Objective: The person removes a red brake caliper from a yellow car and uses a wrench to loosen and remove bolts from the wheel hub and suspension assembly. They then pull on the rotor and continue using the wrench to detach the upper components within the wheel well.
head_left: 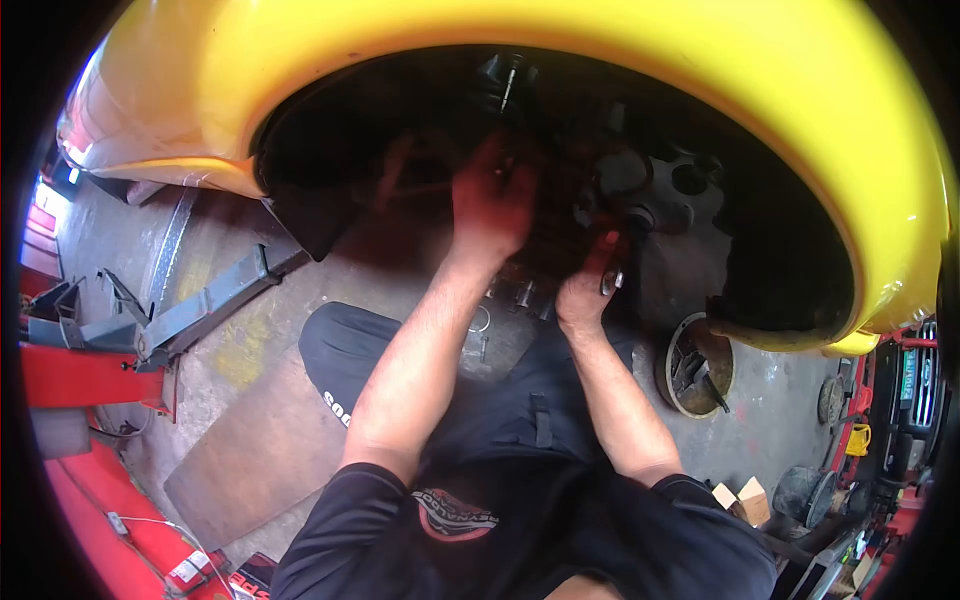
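Note:
In the dark wheel well of a yellow car point(700, 40), both of my hands are raised among the suspension parts. My left hand point(495, 195) reaches up near the shock absorber point(505, 85), dim and blurred, so its fingers do not show clearly. Lower and to the right, my right hand point(588, 290) is closed, thumb pointing up. A shiny metal tool end point(612, 282) sticks out beside its palm; the rest of it is hidden. Just above that hand is a roundish metal part point(640, 218) in shadow.
A round bin point(668, 375) with dark parts inside stands on the floor at right. At left are a grey lift arm point(210, 310) and a red lift base point(95, 375). A brown board point(255, 465) lies beside my knee. Small metal pieces point(484, 348) lie on the floor below my hands.

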Motion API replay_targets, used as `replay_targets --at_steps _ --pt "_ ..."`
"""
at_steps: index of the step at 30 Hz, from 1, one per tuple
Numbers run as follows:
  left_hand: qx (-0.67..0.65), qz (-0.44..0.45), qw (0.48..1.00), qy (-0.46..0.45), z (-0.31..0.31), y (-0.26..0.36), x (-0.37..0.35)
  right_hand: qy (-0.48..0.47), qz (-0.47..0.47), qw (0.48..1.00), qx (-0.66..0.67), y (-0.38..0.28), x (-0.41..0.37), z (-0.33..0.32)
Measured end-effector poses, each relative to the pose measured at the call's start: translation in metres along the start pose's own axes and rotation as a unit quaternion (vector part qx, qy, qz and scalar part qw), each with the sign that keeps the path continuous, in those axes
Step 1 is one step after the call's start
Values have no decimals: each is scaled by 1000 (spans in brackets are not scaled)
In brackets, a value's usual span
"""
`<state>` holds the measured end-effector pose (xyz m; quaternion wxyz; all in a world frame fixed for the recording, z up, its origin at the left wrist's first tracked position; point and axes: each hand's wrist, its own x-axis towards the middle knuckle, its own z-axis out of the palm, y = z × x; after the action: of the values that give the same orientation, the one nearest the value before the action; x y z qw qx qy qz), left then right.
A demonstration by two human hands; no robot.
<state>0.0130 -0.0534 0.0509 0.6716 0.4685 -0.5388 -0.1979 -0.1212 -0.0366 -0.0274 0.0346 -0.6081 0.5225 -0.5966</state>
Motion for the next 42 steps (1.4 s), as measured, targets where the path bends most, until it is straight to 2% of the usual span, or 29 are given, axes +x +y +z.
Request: replay_targets --at_steps 2,5,7,8,10,11,12,14,15,17,18,21,23,25,29,31,33,34,36,39,41,42 --pt "56 -2 998 -21 0 -9 13 -29 -19 999 -10 -9 15 0" --pt "89 -107 984 -113 -10 18 23 -65 66 991 98 -26 28 -8" --pt "-26 -73 996 -53 -5 8 5 -15 41 986 159 -14 26 -1" --pt "-86 -52 995 -22 -2 3 1 46 -28 985 164 11 19 17" --pt "-42 -65 995 -64 -10 7 7 50 -50 983 169 1 29 22" --pt "-20 -78 993 -85 -14 7 5 -9 0 986 166 -2 36 14" --pt "-29 -47 996 -71 -16 1 3 -65 48 983 163 -10 44 10" --pt "-51 21 997 -50 -13 -15 -2 -62 18 990 126 13 42 20" --pt "-40 23 998 -34 -10 -21 -12 -67 1 992 106 27 41 20" --pt "-9 43 999 9 -10 -28 -27 -128 61 985 102 46 52 26" --pt "-71 -30 997 6 -10 -19 -31 -155 89 981 79 59 50 26" --pt "-42 8 999 9 -11 -22 -31 -235 136 962 -31 97 51 35" --pt "-34 2 999 13 -12 -20 -30 -161 -19 987 -1 46 62 23" --pt "-39 -3 999 15 -11 -20 -37 -146 -71 987 1 16 75 11" --pt "-55 2 998 10 -10 -18 -35 -195 57 979 37 0 102 11" --pt "-17 -11 1000 -1 -16 -16 -38 -197 57 978 46 2 96 11" --pt "59 -18 998 -20 -23 -16 -40 -189 -4 982 28 19 84 11" --pt "48 -25 999 3 -25 -16 -36 -189 -20 981 25 28 78 10" --pt "25 -43 997 55 -29 -15 -28 -219 2 975 47 43 70 6" --pt "-95 -90 981 142 -58 10 -5 -296 145 944 17 20 66 -8" --pt "73 1 994 78 -82 33 -13 -336 197 918 76 18 70 -14" --pt "155 45 986 44 -88 42 -24 -349 250 883 190 25 76 -16"
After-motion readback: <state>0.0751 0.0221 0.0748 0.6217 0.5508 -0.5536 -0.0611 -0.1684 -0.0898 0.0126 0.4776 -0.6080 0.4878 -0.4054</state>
